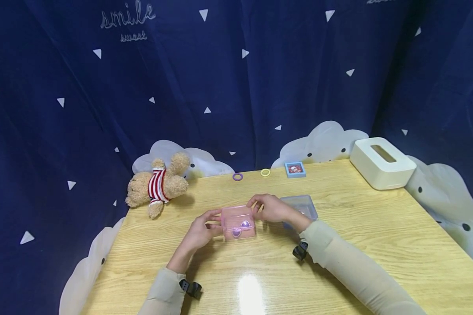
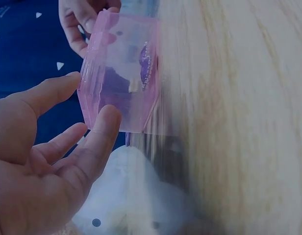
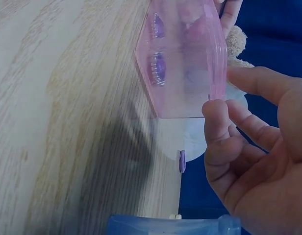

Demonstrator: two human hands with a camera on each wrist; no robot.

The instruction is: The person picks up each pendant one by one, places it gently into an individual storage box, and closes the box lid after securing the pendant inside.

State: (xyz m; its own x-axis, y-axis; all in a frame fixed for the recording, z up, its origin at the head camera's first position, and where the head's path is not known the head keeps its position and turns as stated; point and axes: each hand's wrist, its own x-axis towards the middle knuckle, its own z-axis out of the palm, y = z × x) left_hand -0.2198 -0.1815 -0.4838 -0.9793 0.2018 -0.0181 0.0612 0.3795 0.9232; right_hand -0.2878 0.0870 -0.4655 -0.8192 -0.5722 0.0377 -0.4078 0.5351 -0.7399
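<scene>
A translucent pink plastic box (image 1: 238,211) stands on the table between my two hands. Through its wall show two purple pieces with beaded edges (image 1: 236,232), one of them seen closely in the right wrist view as a purple beaded piece (image 3: 158,69). My left hand (image 1: 201,230) is at the box's left side, fingers spread and fairly straight, fingertips at its rim and wall. At the right back corner, my right hand (image 1: 272,208) pinches the rim between thumb and finger. Behind the right wrist sits a translucent blue box (image 1: 299,201), partly hidden.
A teddy bear (image 1: 156,186) in a striped shirt lies at the back left. Along the back edge are a purple ring (image 1: 238,176), a yellow ring (image 1: 265,173) and a small blue-framed square (image 1: 295,169). A white tissue box (image 1: 382,164) stands at the back right.
</scene>
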